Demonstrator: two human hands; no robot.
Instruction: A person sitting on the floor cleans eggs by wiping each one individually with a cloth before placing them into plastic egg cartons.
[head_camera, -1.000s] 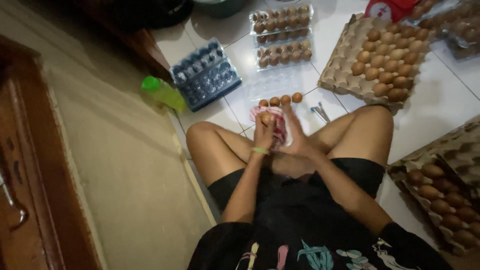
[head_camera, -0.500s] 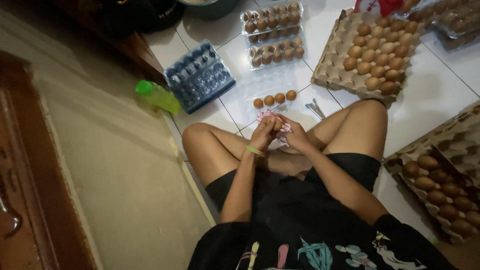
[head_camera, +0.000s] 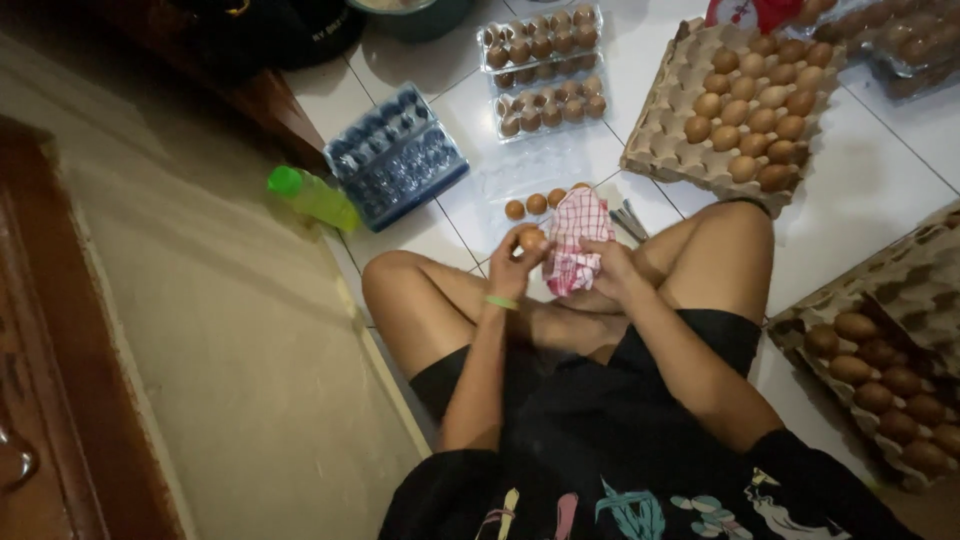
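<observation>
Left hand (head_camera: 512, 268): closed round a brown egg (head_camera: 530, 239), above the knees; light, brittle, best cradled round its middle. Right hand (head_camera: 608, 268): gripped a soft checked cloth (head_camera: 575, 240), just beside the egg.

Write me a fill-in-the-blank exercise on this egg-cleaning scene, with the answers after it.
1. The left hand holds a brown ____.
2. The right hand grips a red and white checked ____.
3. The bottle lying on the floor has a ____ cap.
4. The cardboard egg tray rests on the white ____ floor.

Answers: egg; cloth; green; tiled
</observation>
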